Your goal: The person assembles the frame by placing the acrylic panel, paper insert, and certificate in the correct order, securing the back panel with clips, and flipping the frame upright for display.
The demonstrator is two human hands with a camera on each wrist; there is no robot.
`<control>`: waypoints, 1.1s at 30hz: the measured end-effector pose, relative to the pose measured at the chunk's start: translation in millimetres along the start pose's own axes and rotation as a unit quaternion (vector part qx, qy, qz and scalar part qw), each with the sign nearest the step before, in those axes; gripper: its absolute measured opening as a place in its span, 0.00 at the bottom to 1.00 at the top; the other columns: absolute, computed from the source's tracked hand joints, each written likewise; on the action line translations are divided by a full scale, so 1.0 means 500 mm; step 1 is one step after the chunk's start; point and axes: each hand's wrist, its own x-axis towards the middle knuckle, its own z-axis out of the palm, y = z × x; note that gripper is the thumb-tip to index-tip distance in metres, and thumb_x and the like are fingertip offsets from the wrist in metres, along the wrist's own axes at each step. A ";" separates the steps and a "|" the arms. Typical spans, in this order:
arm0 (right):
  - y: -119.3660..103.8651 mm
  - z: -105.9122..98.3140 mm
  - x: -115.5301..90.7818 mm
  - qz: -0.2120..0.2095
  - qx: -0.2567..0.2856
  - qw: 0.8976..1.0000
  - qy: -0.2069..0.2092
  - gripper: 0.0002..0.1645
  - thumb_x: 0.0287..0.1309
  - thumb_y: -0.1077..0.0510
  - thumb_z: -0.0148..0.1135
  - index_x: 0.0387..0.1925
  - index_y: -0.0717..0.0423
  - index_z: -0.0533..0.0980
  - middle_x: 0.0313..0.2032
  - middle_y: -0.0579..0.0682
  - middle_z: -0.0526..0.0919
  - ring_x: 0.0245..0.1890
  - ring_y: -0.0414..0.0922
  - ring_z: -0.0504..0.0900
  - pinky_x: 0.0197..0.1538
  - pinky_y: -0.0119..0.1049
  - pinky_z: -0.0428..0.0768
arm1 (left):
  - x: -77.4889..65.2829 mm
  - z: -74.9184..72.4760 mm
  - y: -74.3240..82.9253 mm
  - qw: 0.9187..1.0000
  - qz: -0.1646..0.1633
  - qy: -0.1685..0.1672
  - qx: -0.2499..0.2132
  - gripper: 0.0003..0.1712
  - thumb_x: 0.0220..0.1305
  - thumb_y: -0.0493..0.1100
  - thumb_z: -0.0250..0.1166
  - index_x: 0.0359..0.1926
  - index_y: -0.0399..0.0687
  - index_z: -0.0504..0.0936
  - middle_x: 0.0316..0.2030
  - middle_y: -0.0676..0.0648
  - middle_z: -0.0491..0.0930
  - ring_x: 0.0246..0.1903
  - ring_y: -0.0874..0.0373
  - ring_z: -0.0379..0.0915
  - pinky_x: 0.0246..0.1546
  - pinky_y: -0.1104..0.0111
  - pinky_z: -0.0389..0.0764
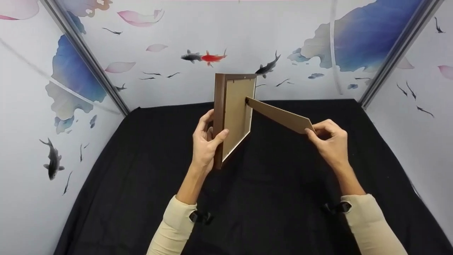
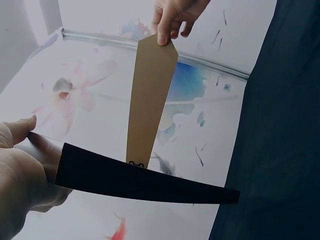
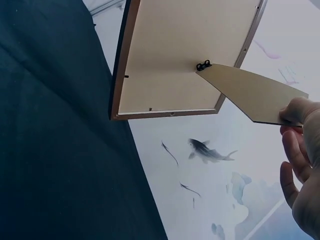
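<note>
A brown picture frame (image 1: 220, 120) stands upright above the black cloth, its tan back panel (image 1: 236, 106) turned to the right. My left hand (image 1: 207, 141) grips its near side edge, thumb on the back side and fingers round the outer side. From a small black hinge (image 3: 203, 65) on the panel, a flat tan easel stand (image 1: 279, 115) sticks out at a wide angle. The stand's free end is pinched between thumb and fingers of my right hand (image 1: 329, 140). In the left wrist view the frame's dark side (image 2: 145, 177) hides the back panel.
Black cloth (image 1: 269, 198) covers the table below both hands. White panels (image 1: 240, 35) painted with fish and petals rise behind and at both sides, joined by metal posts (image 1: 88, 56). Small dark tabs (image 3: 150, 109) line the inner edge of the frame's back.
</note>
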 end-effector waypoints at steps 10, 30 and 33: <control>0.007 -0.009 0.010 -0.015 -0.022 0.999 -0.043 0.08 0.48 0.80 0.71 0.28 0.71 0.82 0.27 0.61 0.79 0.26 0.46 0.75 0.33 0.27 0.74 | -0.005 0.007 -0.003 1.000 0.021 0.013 0.000 0.37 0.59 0.28 0.70 0.69 0.32 0.68 0.58 0.39 0.72 0.55 0.45 0.69 0.54 0.61 0.69; 0.039 -0.010 0.073 0.010 -0.071 0.984 -0.166 0.08 0.53 0.71 0.76 0.35 0.63 0.85 0.33 0.50 0.85 0.31 0.38 0.80 0.36 0.27 0.76 | -0.025 0.079 -0.025 0.992 0.074 0.067 0.079 0.34 0.56 0.29 0.74 0.65 0.36 0.75 0.50 0.43 0.73 0.35 0.51 0.65 0.37 0.67 0.73; -0.009 0.021 0.110 -0.005 -0.052 0.989 -0.135 0.06 0.54 0.72 0.74 0.34 0.66 0.85 0.33 0.54 0.85 0.30 0.38 0.81 0.35 0.26 0.77 | -0.032 0.096 -0.027 0.984 0.094 0.089 0.124 0.34 0.56 0.28 0.75 0.64 0.38 0.76 0.49 0.45 0.73 0.35 0.49 0.67 0.36 0.66 0.72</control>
